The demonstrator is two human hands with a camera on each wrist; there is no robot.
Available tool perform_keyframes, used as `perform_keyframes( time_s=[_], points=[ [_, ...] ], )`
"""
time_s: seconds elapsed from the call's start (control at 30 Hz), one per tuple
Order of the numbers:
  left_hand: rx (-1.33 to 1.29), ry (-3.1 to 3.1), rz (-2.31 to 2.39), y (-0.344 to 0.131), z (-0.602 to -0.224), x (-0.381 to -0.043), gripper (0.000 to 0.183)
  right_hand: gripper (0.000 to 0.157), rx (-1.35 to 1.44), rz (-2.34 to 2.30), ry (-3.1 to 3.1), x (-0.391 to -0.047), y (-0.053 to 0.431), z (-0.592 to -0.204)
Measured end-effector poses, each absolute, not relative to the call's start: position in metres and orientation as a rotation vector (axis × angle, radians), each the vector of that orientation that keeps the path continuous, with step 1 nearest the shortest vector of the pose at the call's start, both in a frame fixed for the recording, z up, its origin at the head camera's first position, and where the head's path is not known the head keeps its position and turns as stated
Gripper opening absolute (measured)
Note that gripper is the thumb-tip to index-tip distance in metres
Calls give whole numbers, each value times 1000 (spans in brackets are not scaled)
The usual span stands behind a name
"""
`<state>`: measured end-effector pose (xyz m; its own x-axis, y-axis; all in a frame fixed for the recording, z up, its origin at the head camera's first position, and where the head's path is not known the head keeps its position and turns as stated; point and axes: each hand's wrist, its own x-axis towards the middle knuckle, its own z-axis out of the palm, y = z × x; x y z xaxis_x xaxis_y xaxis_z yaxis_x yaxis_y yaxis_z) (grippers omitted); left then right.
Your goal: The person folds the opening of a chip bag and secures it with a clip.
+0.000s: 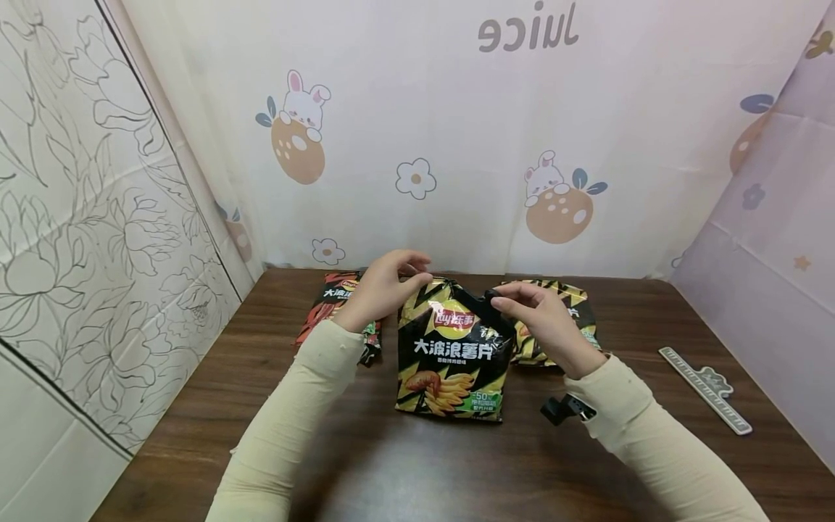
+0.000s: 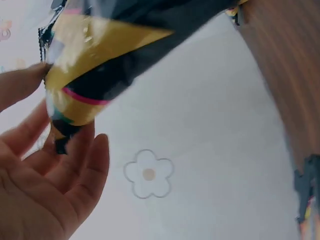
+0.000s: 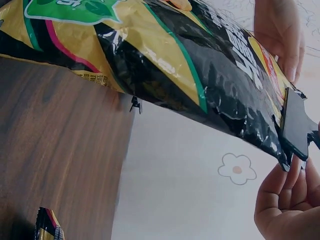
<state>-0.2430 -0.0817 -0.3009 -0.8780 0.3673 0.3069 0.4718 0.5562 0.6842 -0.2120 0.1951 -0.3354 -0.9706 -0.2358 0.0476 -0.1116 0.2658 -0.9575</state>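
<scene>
A black and yellow bag of potato chips (image 1: 450, 362) stands upright in the middle of the wooden table, its printed front facing me. My left hand (image 1: 388, 286) pinches its top left corner between thumb and fingers, as the left wrist view shows up close. Across the right part of the bag's top sits a black bag clip (image 3: 294, 122). The fingers and thumb of my right hand (image 1: 544, 319) hold this clip by its end. In the right wrist view, some of the fingers lie behind the bag's top edge.
Behind my left forearm lies a red and black chip bag (image 1: 317, 314). Another yellow and black bag (image 1: 577, 299) is partly hidden by my right hand. A white ruler-like strip (image 1: 707, 391) lies at the table's right. A patterned curtain (image 1: 417, 109) hangs behind the table.
</scene>
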Motion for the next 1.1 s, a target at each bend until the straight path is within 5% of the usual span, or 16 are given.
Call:
perform_keyframes(
  time_s=[0.73,1.1],
  points=[
    [-290,-2336,-2070,-96,-366,-226,61,52,-271,-1852,2367,-212,191,-338],
    [-318,-2292,-2139,-86,-404,-209,46,52,-279,-1868,2378,-214,191,-341]
  ],
)
